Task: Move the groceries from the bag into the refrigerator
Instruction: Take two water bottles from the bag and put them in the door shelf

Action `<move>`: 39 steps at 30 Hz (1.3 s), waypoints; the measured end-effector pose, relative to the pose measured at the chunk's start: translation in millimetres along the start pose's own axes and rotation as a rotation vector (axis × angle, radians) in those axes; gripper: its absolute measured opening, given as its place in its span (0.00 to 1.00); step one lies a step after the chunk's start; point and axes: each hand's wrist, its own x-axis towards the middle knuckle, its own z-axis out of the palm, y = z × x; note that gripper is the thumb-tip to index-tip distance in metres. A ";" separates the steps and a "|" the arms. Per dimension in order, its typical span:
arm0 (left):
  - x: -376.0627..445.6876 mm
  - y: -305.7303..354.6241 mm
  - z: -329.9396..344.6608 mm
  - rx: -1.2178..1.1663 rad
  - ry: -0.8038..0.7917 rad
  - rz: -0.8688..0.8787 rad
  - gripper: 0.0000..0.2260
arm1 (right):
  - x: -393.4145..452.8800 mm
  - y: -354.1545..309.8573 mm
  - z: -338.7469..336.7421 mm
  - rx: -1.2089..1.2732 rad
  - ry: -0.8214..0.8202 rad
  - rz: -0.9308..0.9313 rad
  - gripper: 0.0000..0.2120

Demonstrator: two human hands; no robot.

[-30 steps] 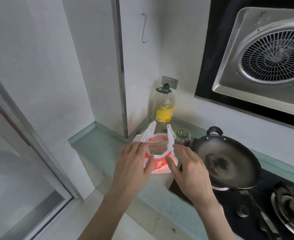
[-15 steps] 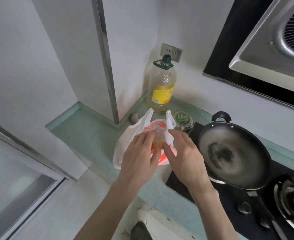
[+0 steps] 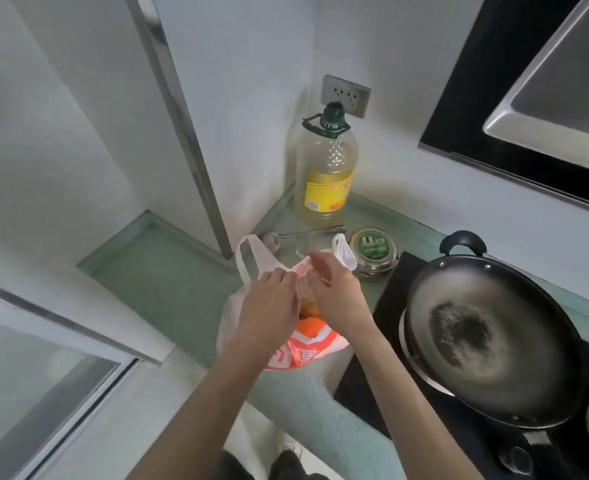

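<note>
I have both hands at the bag (image 3: 288,355) on the bench (image 3: 168,285): left hand (image 3: 269,311) and right hand (image 3: 338,296) fingers pinch its rim. Oranges (image 3: 312,325) remain inside; nothing's unpacked, I judge.

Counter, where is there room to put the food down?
The bare green counter left of the bag is free, between the wall edge and the metal strip. Behind the bag it is crowded: oil bottle, tin, a utensil. To the right, the wok fills the stove.
</note>
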 end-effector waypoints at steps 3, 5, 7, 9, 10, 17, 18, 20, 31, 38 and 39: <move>-6.1 -12.2 6.1 0.088 -0.028 -0.042 0.13 | 23.5 27.8 17.1 -0.286 -0.146 0.028 0.21; -9.2 -17.8 13.2 0.152 -0.071 -0.013 0.16 | 32.7 48.5 25.1 -0.520 -0.175 0.015 0.22; -10.8 -18.9 17.1 0.220 -0.109 0.108 0.23 | 36.9 62.1 28.4 -0.712 -0.176 -0.013 0.22; -9.8 -14.9 21.1 0.229 -0.128 0.231 0.28 | 35.3 67.4 26.2 -0.830 -0.195 -0.058 0.24; -7.9 -12.2 22.9 0.222 -0.141 0.266 0.29 | 33.7 67.4 24.4 -0.872 -0.207 -0.077 0.26; -1.1 -14.6 26.5 0.239 -0.323 0.182 0.12 | 23.2 66.5 6.2 -1.056 -0.301 -0.027 0.18; -1.8 -16.7 25.3 0.245 -0.315 0.157 0.12 | 21.2 67.0 2.8 -1.075 -0.303 -0.026 0.18; -4.3 -22.9 24.2 0.248 -0.273 0.071 0.13 | 18.6 68.0 -3.3 -1.105 -0.305 -0.021 0.19; -14.5 -58.2 8.7 0.427 -0.357 -0.111 0.44 | 10.9 69.1 -16.4 -1.143 -0.324 0.044 0.28; -10.9 -47.5 25.8 0.130 -0.151 -0.005 0.21 | 47.5 54.1 10.8 -0.812 -0.306 -0.222 0.24; -6.0 -44.8 29.1 0.077 -0.146 0.002 0.18 | 55.4 52.6 14.7 -0.818 -0.336 -0.235 0.22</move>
